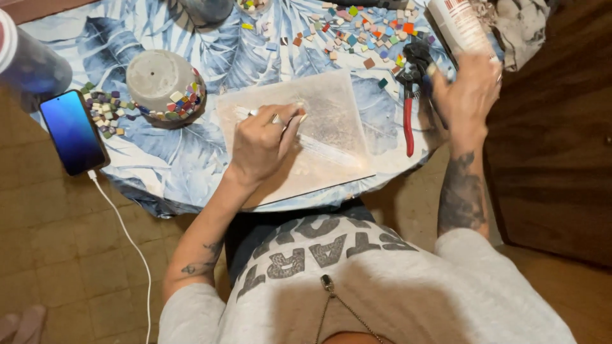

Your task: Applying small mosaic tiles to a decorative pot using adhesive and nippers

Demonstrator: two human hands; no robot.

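Grey adhesive film covers the flat tile board [331,108], which lies at the near edge of the round table [159,172] with its front corner overhanging. Left hand [261,145] sits on the board's left half, fingers curled tight round a thin white spreader stick [245,113] that lies flat on the smeared surface. Right hand [468,95] is raised at the table's right edge, fingers wrapped round a white cylindrical bottle [456,25], tilted, mouth end hidden by the hand. Red-handled nippers [409,102] lie just right of the board, handles toward the near edge, untouched. Upturned grey pot [162,83] with a band of coloured tiles at its rim stands left of the board; loose mosaic tiles [370,32] scatter toward the far edge, a smaller pile [105,111] lies between pot and phone [73,130] at the left edge. Judging by this: spreading step in hand, glue being worked over the board. Next move likely calls for even strokes toward the bare right side while keeping the bottle upright and the overhanging corner from tipping.
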